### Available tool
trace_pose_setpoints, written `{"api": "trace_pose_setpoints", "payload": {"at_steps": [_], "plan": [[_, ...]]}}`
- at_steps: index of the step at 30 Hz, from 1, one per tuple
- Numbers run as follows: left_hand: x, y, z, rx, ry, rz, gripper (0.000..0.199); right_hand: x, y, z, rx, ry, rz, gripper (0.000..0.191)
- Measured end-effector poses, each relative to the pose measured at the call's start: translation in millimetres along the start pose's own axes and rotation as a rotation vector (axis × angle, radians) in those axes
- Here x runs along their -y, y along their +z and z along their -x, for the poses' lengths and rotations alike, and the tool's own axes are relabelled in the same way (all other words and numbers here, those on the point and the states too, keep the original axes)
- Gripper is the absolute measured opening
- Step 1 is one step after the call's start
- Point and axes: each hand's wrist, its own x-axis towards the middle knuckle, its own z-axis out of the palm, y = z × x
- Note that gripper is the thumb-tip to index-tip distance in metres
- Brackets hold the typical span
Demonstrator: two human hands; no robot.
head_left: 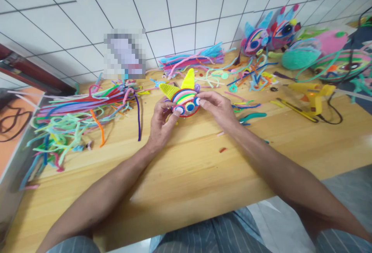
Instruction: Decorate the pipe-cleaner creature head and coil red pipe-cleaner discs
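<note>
The mask [186, 97] is rainbow-striped with yellow ears [188, 80]; the wall tiles [183, 3] are white.

My sleeves were gray-blue with thin, pale stripes going down them. The left sleeve [72, 245] and the right sleeve [343, 241] both stopped high up, so my lower arms were bare. My left hand [164, 123] and right hand [216, 107] were bare too. Past the front edge of the desk [186, 195], the cloth on my middle [206, 235] was the same gray-blue, with pale stripes and soft folds.
</note>
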Motion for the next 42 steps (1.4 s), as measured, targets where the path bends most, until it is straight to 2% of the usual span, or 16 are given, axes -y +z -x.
{"api": "trace_pose_setpoints", "payload": {"at_steps": [13,30,33,36,39,42], "plan": [[-1,0.3,-3,0.001,-0.005,0.003,0.027,-2,1,0,-0.028,0.002,0.023,0.028],[0,-0.4,-5,-0.007,0.017,-0.025,0.029,-4,0,2,-0.029,0.021,0.052,0.034],[2,-1.7,-5,0.003,0.024,-0.005,0.031,2,-2,10,-0.096,-0.098,0.212,0.031],[7,-2.7,-4,0.046,0.021,0.018,0.038,16,-1,23,-0.172,-0.365,0.554,0.029],[13,-2.6,-3,0.085,0.062,0.02,0.043,29,9,34,-0.08,-0.577,0.832,0.029],[17,-1.9,-4,0.089,0.104,-0.001,0.044,32,24,38,0.013,-0.636,0.99,0.029]]}}
